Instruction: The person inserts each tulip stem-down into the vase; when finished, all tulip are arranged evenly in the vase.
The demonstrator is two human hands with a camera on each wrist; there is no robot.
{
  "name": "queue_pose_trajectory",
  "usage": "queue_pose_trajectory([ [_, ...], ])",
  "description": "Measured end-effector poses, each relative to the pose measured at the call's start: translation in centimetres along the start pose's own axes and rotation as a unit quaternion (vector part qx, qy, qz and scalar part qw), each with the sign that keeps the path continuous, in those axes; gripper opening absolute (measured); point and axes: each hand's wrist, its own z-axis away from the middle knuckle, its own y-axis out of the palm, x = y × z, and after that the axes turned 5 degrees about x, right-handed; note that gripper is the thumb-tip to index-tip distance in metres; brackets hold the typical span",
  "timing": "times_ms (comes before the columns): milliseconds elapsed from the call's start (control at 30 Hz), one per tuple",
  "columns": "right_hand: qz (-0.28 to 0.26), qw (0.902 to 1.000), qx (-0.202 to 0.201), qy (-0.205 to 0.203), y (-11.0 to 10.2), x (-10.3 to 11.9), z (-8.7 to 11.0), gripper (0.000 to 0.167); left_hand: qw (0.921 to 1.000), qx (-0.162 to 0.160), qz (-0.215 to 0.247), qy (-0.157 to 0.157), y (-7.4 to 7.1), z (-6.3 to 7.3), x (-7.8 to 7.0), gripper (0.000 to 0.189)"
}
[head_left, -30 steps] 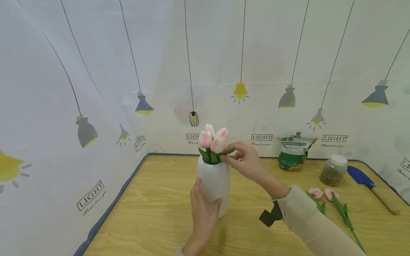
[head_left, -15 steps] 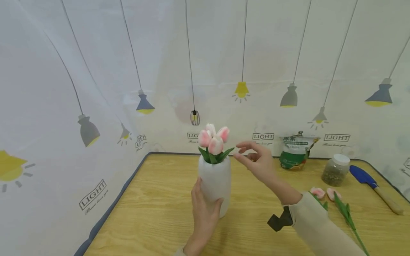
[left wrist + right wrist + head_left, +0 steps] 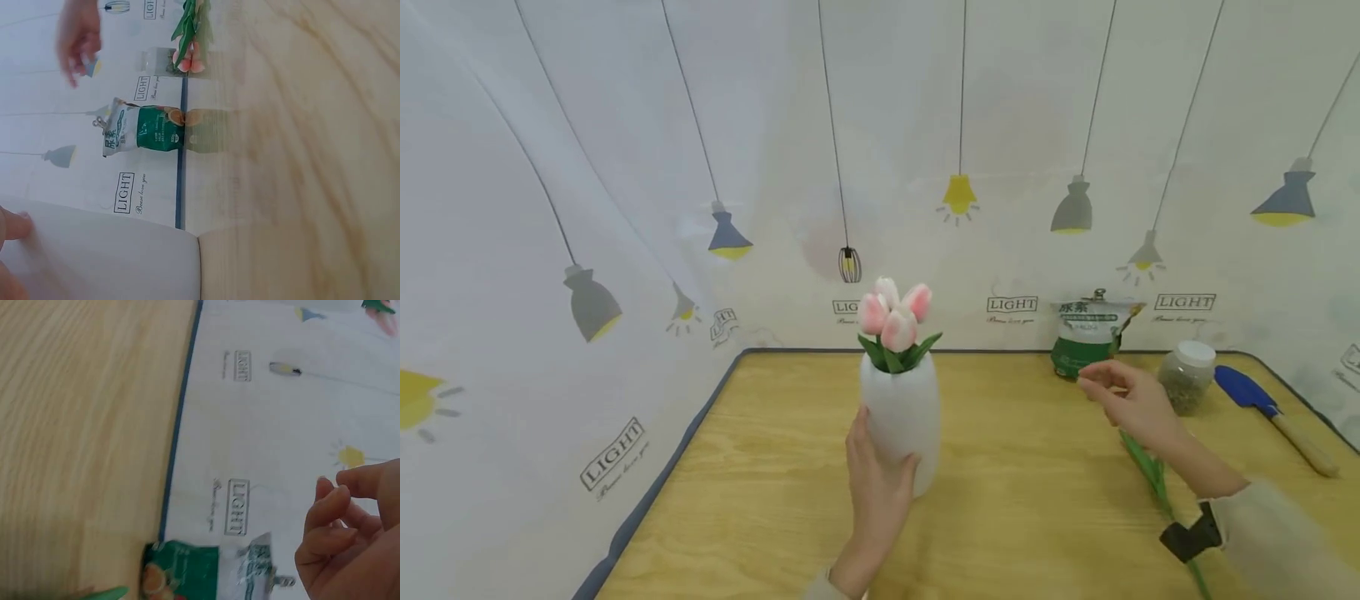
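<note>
A white vase (image 3: 901,417) stands upright on the wooden table, with several pink-and-white tulips (image 3: 898,327) and their green leaves rising from its mouth. My left hand (image 3: 874,504) grips the vase low on its body, thumb on the right side. In the left wrist view, the vase (image 3: 119,259) fills the lower left corner. My right hand (image 3: 1138,412) is in the air at the right, fingers loosely bent and holding nothing, as the right wrist view shows of the hand (image 3: 350,534) too. Beneath it lie loose tulips (image 3: 1150,471), their blooms hidden by the hand; pink blooms (image 3: 190,62) show in the left wrist view.
At the back right stands a green-and-white bag (image 3: 1078,346) closed with a clip. Beside it are a lidded jar (image 3: 1187,379) of dark grains and a blue trowel (image 3: 1273,408) with a wooden handle. A lamp-printed sheet (image 3: 760,167) rises behind the table (image 3: 760,467).
My right hand has let go of a leaf at the vase's mouth and moved right, over the loose tulips. The left hand has stayed on the vase.
</note>
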Motion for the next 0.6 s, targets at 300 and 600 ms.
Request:
queue_pose_trajectory([
  [300, 0.21, 0.9702, 0.09, 0.08, -2.9, -7.6, 4.3, 0.021, 0.9999, 0.004, 0.009, 0.003, 0.1, 0.1, 0.1, 0.093],
  [600, 0.161, 0.957, 0.166, 0.176, -2.9, -10.6, 6.4, 0.023, 0.9998, 0.002, -0.008, 0.017, -0.2, 0.0, 0.2, 0.093],
])
